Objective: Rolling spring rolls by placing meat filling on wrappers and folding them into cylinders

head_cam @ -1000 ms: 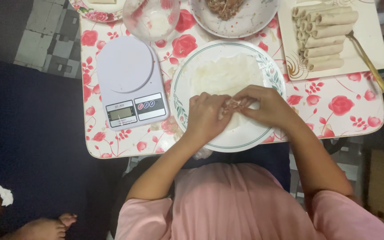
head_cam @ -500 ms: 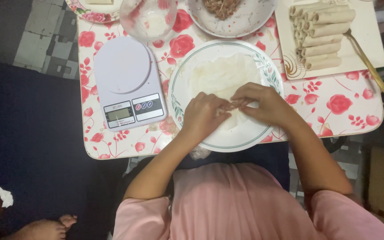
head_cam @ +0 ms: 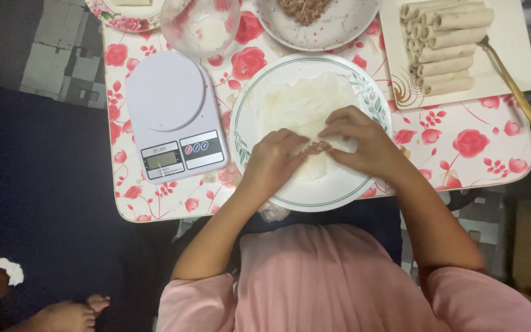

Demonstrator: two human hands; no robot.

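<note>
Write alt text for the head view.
Seen from above, both hands, the left hand and the right hand, press a thin wrapper around a strip of filling on a plate. A scale, a bowl of filling and a tray of finished rolls surround it.

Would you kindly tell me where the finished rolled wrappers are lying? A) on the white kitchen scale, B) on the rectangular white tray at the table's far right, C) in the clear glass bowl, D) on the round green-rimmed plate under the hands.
B: the stack of pale finished rolls lies on the rectangular white tray beside a gold-coloured spoon, while both hands work a flat wrapper on the round green-rimmed plate.
</note>
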